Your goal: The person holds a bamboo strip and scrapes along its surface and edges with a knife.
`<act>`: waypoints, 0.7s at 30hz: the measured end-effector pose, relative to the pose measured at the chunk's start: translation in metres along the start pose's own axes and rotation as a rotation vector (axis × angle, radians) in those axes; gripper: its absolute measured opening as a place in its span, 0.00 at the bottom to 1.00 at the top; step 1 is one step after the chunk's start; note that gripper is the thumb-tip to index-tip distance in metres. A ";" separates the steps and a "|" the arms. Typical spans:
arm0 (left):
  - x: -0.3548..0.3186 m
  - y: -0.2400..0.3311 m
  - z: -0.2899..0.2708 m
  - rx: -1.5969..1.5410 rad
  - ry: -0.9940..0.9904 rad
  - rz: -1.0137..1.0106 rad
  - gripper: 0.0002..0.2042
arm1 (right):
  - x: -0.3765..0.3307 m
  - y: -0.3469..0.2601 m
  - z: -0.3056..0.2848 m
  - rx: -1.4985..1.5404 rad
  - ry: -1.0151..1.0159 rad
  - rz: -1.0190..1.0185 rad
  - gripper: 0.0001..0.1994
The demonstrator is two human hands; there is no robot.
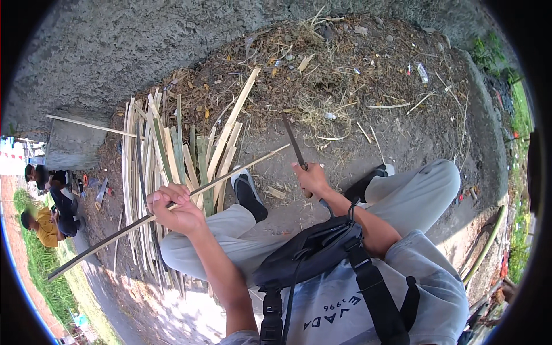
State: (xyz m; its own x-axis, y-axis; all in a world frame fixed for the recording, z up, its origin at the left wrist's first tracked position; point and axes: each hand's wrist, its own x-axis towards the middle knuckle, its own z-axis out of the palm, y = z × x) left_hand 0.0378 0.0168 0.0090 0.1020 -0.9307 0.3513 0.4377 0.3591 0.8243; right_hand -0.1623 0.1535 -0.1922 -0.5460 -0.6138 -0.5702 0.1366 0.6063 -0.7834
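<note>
My left hand (177,213) is closed around a long, thin bamboo strip (241,171), which slants from the lower left up toward the middle. In my right hand (314,180) is a knife (295,141) with a long dark blade, its fist wrapped round the handle. The blade points away from me, its edge just past the pale end of the strip, and I cannot tell whether the two touch. Beneath and beyond my left hand lies a fanned pile of split bamboo strips (230,129), some pale, some green-skinned.
A rough concrete wall (144,46) runs along the far side, with a block (77,141) at the left. Dry leaves and shavings (328,98) litter the dirt. My shoes (249,195) flank the work area. Two people sit farther off at the left; a green pole (486,244) lies right.
</note>
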 end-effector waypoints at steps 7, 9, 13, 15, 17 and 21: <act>0.005 -0.002 -0.004 -0.003 0.019 0.011 0.14 | 0.006 0.001 -0.002 0.133 -0.052 0.024 0.21; 0.005 -0.002 -0.002 -0.009 0.021 0.005 0.14 | 0.009 0.003 -0.002 0.188 -0.048 0.033 0.20; 0.005 0.000 -0.001 0.015 0.061 0.000 0.14 | 0.013 0.008 -0.002 0.236 -0.045 0.045 0.19; 0.006 0.000 0.000 0.016 0.079 0.002 0.14 | 0.020 0.015 -0.001 0.337 -0.064 0.086 0.18; 0.005 0.001 0.000 0.053 0.097 0.011 0.14 | 0.025 0.024 -0.002 0.412 -0.066 0.108 0.18; 0.006 0.001 0.005 0.084 0.134 -0.008 0.14 | 0.031 0.036 -0.013 0.470 -0.050 0.204 0.17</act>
State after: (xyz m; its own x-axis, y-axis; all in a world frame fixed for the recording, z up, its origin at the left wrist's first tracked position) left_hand 0.0344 0.0116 0.0147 0.2190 -0.9326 0.2868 0.3631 0.3507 0.8632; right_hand -0.1849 0.1626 -0.2348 -0.4308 -0.5368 -0.7254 0.5995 0.4306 -0.6746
